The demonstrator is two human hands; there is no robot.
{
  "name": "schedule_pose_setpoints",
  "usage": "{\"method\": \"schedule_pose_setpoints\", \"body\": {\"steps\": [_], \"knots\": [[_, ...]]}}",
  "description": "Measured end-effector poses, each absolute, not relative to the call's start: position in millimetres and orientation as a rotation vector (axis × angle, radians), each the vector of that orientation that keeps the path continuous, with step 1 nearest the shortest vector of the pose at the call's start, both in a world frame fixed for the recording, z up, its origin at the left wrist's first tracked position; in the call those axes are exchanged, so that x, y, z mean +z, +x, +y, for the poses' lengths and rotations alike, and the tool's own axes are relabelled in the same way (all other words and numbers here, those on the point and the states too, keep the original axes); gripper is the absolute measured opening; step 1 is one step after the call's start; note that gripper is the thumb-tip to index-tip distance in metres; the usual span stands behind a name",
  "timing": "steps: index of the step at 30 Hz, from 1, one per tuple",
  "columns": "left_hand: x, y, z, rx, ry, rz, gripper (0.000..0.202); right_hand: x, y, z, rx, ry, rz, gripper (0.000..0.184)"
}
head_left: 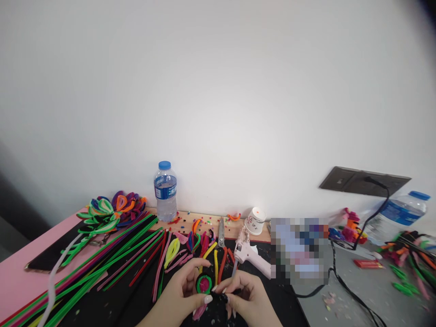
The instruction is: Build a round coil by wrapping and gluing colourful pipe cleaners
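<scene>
Between the fingers and thumb of my left hand (190, 288) is a round coil of pipe cleaner (204, 284), with a magenta centre, a green ring and a black outer edge. My right hand (243, 293) is closed in a pinch on a black pipe cleaner end (223, 297) beside the coil's right side. Whether that end joins the coil's black edge is hard to make out. A pinkish-white hot glue gun (254, 261) lies just beyond my right hand. Scissors (221, 234) lie past both hands, blades toward the wall.
Long pipe cleaners (112, 268) spread over the left side, near a pipe cleaner flower bunch (117, 211). A water bottle (165, 193) and an upturned paper cup (255, 221) stand by the wall. Black cables (354, 290) cross the grey surface at right, below a wall socket (350, 179).
</scene>
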State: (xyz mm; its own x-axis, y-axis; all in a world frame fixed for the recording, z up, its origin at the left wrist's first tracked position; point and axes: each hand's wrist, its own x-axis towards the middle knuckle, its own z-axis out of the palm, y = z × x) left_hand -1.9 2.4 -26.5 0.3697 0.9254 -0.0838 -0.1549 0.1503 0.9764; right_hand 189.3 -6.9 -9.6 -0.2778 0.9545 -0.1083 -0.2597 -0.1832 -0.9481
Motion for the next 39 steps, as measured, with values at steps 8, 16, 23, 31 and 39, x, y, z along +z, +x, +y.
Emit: {"method": "schedule_pose_setpoints", "body": {"steps": [8, 16, 23, 31, 39], "knots": [[-26.7, -0.2, 2.7, 0.938, 1.126, 0.863, 0.05, -11.0, 188.3, -7.3, 1.631, -0.946, -1.092, 0.035], [-29.3, -1.6, 3.0, 0.933, 1.146, 0.885, 0.049, -8.4, 188.3, -7.3, 1.639, -0.935, -1.084, 0.034], [-28.2, -0.8, 2.9, 0.942, 1.135, 0.833, 0.049, -9.2, 187.7, -7.7, 1.637, -0.947, -1.087, 0.035], [-33.4, -1.1, 3.8, 0.948, 1.141, 0.825, 0.05, -12.0, 188.7, -6.4, 1.638, -0.933, -1.079, 0.033], [-31.7, -1.4, 2.5, 0.939, 1.128, 0.819, 0.049, -7.6, 187.6, -6.2, 1.637, -0.965, -1.071, 0.035]]}}
